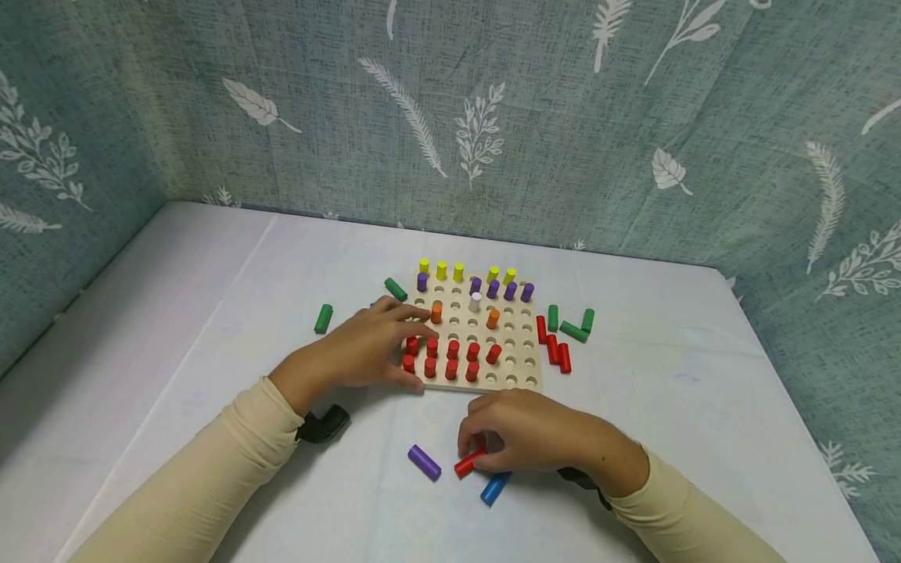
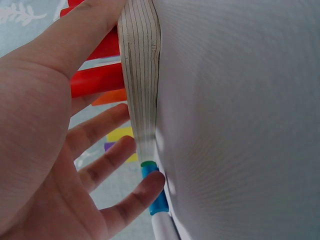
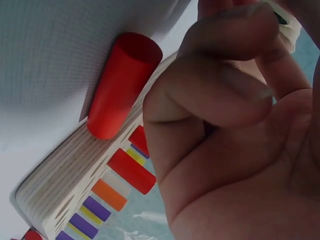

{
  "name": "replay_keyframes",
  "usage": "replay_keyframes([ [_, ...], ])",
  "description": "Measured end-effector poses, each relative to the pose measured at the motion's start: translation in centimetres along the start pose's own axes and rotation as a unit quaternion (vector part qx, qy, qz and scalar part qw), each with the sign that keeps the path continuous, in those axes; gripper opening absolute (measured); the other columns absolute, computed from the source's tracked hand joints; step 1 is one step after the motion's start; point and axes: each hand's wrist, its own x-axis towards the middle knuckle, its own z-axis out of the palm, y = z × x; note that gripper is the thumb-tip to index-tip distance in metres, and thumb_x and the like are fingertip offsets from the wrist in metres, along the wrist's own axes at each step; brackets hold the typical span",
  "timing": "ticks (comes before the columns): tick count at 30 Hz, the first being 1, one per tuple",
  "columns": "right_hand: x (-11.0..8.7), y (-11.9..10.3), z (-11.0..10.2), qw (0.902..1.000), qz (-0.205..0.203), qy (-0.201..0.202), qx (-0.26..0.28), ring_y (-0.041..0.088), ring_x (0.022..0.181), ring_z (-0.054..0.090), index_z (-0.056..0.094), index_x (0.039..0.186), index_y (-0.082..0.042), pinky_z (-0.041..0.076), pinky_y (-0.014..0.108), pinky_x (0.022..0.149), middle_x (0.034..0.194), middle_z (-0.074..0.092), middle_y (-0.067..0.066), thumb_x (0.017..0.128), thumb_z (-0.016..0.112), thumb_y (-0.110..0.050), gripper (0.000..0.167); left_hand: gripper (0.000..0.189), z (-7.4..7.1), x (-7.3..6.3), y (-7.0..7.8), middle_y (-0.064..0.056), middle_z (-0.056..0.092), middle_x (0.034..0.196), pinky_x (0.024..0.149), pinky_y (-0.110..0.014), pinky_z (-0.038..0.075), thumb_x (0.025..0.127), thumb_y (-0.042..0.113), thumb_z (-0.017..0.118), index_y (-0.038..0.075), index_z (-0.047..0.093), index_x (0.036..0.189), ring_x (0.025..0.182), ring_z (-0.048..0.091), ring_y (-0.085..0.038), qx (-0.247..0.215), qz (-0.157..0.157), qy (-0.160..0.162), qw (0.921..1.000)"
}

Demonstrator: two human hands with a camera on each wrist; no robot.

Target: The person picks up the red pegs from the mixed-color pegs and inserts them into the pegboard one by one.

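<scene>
A wooden pegboard bears rows of yellow, purple, orange and red pegs, plus one white peg. At its left front corner, my left hand rests with thumb at the front edge and fingers spread along the side, loosely bent. A blue peg lies by its little finger in the left wrist view. In front of the board, my right hand is over a red peg, fingers curled and thumb overlapping its end. The right wrist view shows this red peg beside the fingers; I cannot tell whether they pinch it.
A purple peg and a blue peg lie near the right hand. Loose red pegs and green pegs lie right of the board. Two more green pegs are on the left. A patterned curtain stands behind.
</scene>
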Motion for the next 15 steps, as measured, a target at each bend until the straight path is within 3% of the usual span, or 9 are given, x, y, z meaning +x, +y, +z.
replay_keyframes([
  [15, -0.13, -0.35, 0.32, 0.9994, -0.005, 0.009, -0.034, -0.002, 0.076, 0.053, 0.075, 0.098, -0.029, 0.048, 0.015, 0.074, 0.082, 0.060, -0.018, 0.089, 0.077, -0.028, 0.009, 0.075, -0.02, -0.10, 0.16, -0.001, 0.044, 0.156, 0.112, -0.058, 0.038, 0.071, 0.057, 0.085, 0.027, 0.063, 0.136, 0.141, 0.035, -0.031, -0.002, -0.007, -0.005, 1.0000],
])
